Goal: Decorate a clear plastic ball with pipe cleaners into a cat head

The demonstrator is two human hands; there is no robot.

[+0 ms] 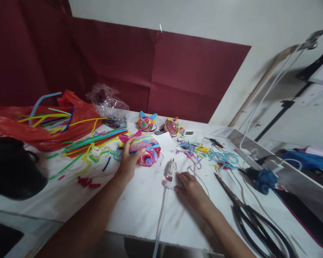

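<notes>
My left hand is closed around a striped craft animal wound with colourful pipe cleaners. Its pink ears point up to the left and a purple knob sits on its front. To the right, my right hand has its fingers curled at the handle side of a white glue gun. The gun's nozzle points away from me and a red light glows on it. A long pale glue stick trails from its rear toward the table's front edge.
Two similar craft animals stand at the back. Pipe cleaners and a red plastic bag lie left. Tangled pipe-cleaner pieces are scattered right. Large black scissors lie at front right, beside cables. A black object stands far left.
</notes>
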